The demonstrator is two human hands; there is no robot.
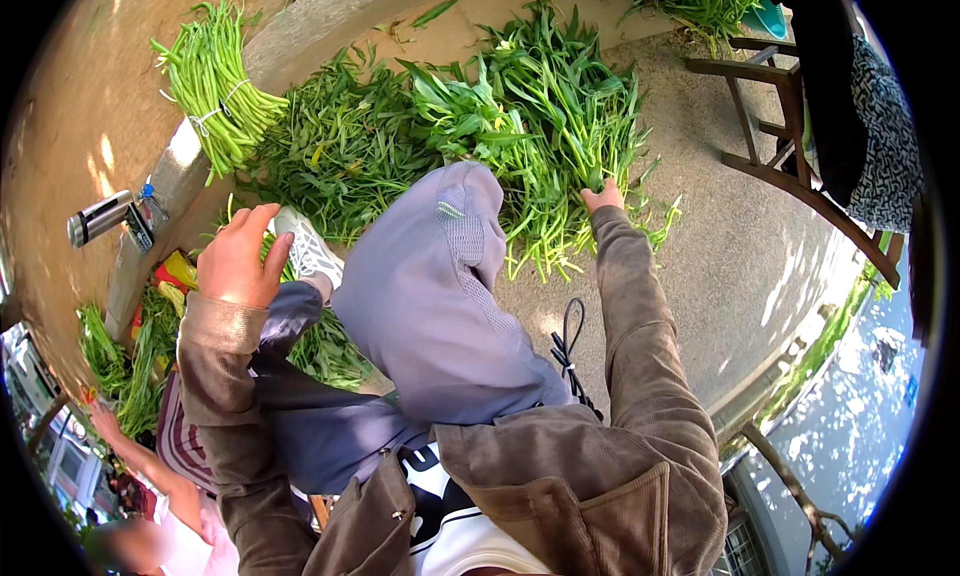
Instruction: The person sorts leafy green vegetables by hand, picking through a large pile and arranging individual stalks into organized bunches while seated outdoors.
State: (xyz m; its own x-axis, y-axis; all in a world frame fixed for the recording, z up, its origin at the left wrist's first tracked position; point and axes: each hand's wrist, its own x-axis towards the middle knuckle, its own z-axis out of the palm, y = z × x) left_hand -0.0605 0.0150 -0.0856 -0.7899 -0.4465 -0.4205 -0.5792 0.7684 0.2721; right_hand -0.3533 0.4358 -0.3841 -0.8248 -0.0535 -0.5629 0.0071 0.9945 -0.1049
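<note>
Leafy long-stemmed greens, which look like water spinach (530, 126), lie in a wide heap before my knees. At the right side of this heap, my right hand (603, 194) closes on some water spinach stems. My left hand (240, 258) is raised beside my left knee, its fingers curved and its thumb held apart. Nothing shows plainly in it; some green stems appear just behind it. A white shoe (308, 246) rests next to that hand at the edge of the heap.
A tied bundle of green stems (220, 91) lies at the far left. Near it are a metal flask (100, 219) and a low concrete kerb (185, 161). A wooden chair (785, 116) stands at right. Another person's arm (150, 461) reaches toward more greens (150, 361) at lower left.
</note>
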